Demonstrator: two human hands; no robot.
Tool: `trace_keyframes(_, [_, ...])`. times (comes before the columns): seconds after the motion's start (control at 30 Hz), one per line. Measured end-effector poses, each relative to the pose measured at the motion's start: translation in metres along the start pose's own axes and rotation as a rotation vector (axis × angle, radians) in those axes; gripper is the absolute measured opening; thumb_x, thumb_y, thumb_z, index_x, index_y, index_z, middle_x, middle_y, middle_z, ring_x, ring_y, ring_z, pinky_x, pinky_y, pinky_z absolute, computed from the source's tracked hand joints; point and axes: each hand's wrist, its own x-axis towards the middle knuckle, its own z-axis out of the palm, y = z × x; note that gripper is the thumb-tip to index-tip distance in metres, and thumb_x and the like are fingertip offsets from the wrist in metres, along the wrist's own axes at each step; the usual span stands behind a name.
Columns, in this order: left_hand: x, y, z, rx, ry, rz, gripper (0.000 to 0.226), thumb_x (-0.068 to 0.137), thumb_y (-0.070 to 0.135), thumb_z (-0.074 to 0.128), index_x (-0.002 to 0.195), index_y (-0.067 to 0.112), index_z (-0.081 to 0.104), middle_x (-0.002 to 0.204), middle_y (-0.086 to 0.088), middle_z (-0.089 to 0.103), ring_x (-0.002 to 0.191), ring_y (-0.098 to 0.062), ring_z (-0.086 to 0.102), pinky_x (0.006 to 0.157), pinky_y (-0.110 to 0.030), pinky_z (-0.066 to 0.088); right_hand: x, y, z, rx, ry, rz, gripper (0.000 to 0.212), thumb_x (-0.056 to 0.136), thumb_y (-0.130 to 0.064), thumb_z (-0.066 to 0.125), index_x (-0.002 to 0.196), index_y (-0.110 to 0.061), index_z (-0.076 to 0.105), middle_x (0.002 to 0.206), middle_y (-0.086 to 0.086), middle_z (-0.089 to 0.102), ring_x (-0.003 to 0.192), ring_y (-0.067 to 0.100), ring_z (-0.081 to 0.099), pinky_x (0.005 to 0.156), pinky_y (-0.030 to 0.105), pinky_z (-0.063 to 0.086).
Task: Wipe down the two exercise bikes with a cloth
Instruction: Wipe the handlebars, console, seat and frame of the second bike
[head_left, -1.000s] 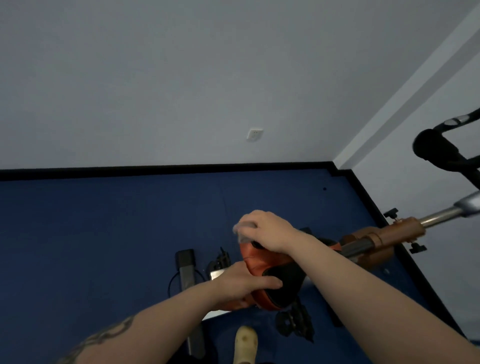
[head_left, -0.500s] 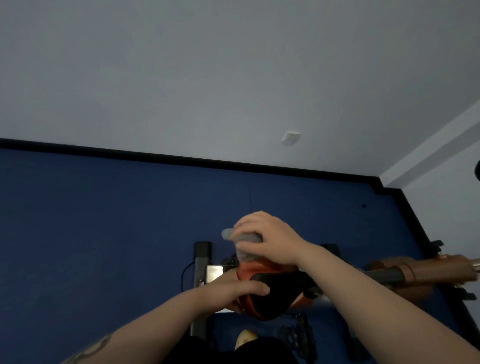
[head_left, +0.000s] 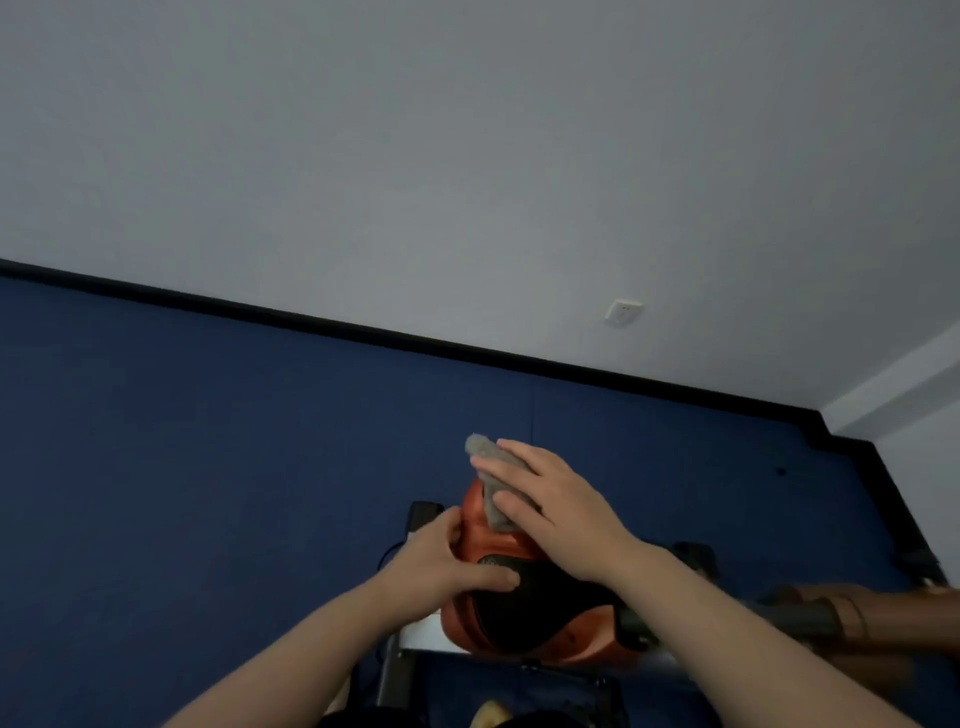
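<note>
An orange and black bike saddle (head_left: 524, 618) sits low in the middle of the view. My right hand (head_left: 550, 504) lies flat on the saddle's far end and presses a grey cloth (head_left: 491, 480) onto it; the cloth's tip sticks out beyond my fingers. My left hand (head_left: 447, 566) grips the saddle's left side, thumb on the black top. The bike's orange frame (head_left: 883, 616) runs off to the right, blurred. Most of the bike lies hidden under my arms.
Blue floor (head_left: 208, 467) spreads around the bike, ending at a black skirting (head_left: 363, 332) under a grey wall with a white socket (head_left: 623, 313). The room's corner (head_left: 831, 421) lies to the right. A black base bar (head_left: 423, 514) shows left of the saddle.
The view has swung to the left, so the bike's frame and handlebar slid out at the right. My right hand and the cloth have moved along the saddle's far end, fingers now flatter.
</note>
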Motion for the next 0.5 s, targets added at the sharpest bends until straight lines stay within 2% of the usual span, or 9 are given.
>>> trace_keyframes(0.07, [0.004,0.009,-0.002,0.122,0.013,-0.006,0.079,0.058,0.038,0.088,0.125,0.025,0.047,0.115,0.006,0.065,0.104,-0.008,0.064,0.093,-0.029,0.053,-0.010,0.012,-0.007,0.057,-0.069,0.005,0.043,0.097,-0.064,0.025,0.139,-0.069,0.017,0.155,-0.029,0.012,0.140,-0.004,0.015,0.104,0.027,0.030])
trace_keyframes(0.1, [0.006,0.012,0.000,0.155,0.017,0.011,0.082,0.063,0.036,0.088,0.129,0.026,0.040,0.117,0.008,0.061,0.105,-0.006,0.062,0.090,-0.024,0.052,-0.012,0.016,-0.011,0.109,-0.092,0.040,0.043,0.097,-0.063,0.025,0.138,-0.070,0.015,0.155,-0.032,0.012,0.140,-0.004,0.019,0.103,0.030,0.034])
trace_keyframes(0.13, [0.008,0.013,0.004,0.168,0.033,0.041,0.086,0.067,0.033,0.087,0.134,0.028,0.033,0.119,0.008,0.058,0.106,-0.005,0.060,0.089,-0.022,0.051,-0.012,0.020,-0.012,0.156,-0.088,0.067,0.043,0.097,-0.063,0.025,0.138,-0.069,0.015,0.153,-0.033,0.017,0.138,-0.003,0.026,0.103,0.034,0.037])
trace_keyframes(0.2, [0.011,0.012,0.016,0.145,0.094,0.106,0.093,0.070,0.029,0.086,0.139,0.029,0.024,0.126,0.005,0.053,0.112,-0.006,0.057,0.096,-0.026,0.049,-0.007,0.021,-0.009,0.208,-0.052,0.117,0.039,0.099,-0.060,0.025,0.137,-0.067,0.021,0.147,-0.032,0.030,0.132,-0.003,0.038,0.102,0.037,0.041])
trace_keyframes(0.23, [0.013,0.010,0.023,0.129,0.144,0.135,0.093,0.070,0.029,0.085,0.140,0.029,0.024,0.129,0.004,0.052,0.113,-0.006,0.056,0.099,-0.026,0.047,0.000,0.020,-0.007,0.210,-0.041,0.144,0.037,0.100,-0.059,0.024,0.136,-0.065,0.026,0.145,-0.030,0.035,0.130,-0.001,0.041,0.102,0.038,0.042])
trace_keyframes(0.27, [0.013,0.008,0.029,0.119,0.203,0.164,0.091,0.069,0.031,0.085,0.139,0.030,0.026,0.129,0.004,0.052,0.112,-0.001,0.055,0.098,-0.019,0.045,0.007,0.016,-0.006,0.212,-0.035,0.176,0.036,0.100,-0.058,0.023,0.136,-0.060,0.031,0.144,-0.026,0.040,0.128,0.002,0.044,0.102,0.039,0.042])
trace_keyframes(0.33, [0.013,0.004,0.039,0.115,0.327,0.209,0.087,0.068,0.035,0.086,0.134,0.035,0.030,0.120,0.014,0.055,0.101,0.017,0.052,0.081,0.001,0.039,0.017,0.010,-0.005,0.226,-0.024,0.212,0.037,0.101,-0.055,0.023,0.135,-0.053,0.039,0.141,-0.020,0.046,0.127,0.006,0.046,0.103,0.041,0.041])
trace_keyframes(0.37, [0.013,0.003,0.041,0.102,0.367,0.223,0.087,0.066,0.036,0.086,0.133,0.036,0.031,0.115,0.017,0.056,0.096,0.024,0.050,0.074,0.006,0.035,0.018,0.010,-0.004,0.225,-0.019,0.185,0.037,0.101,-0.054,0.025,0.135,-0.052,0.040,0.141,-0.021,0.045,0.127,0.006,0.045,0.103,0.040,0.041])
trace_keyframes(0.5, [0.016,-0.005,0.040,0.040,0.354,0.250,0.089,0.064,0.035,0.090,0.134,0.033,0.034,0.113,0.017,0.060,0.095,0.020,0.056,0.072,0.003,0.040,-0.004,0.023,-0.008,0.262,-0.097,-0.019,0.043,0.097,-0.057,0.032,0.140,-0.062,0.028,0.152,-0.025,0.025,0.139,0.001,0.027,0.108,0.035,0.032])
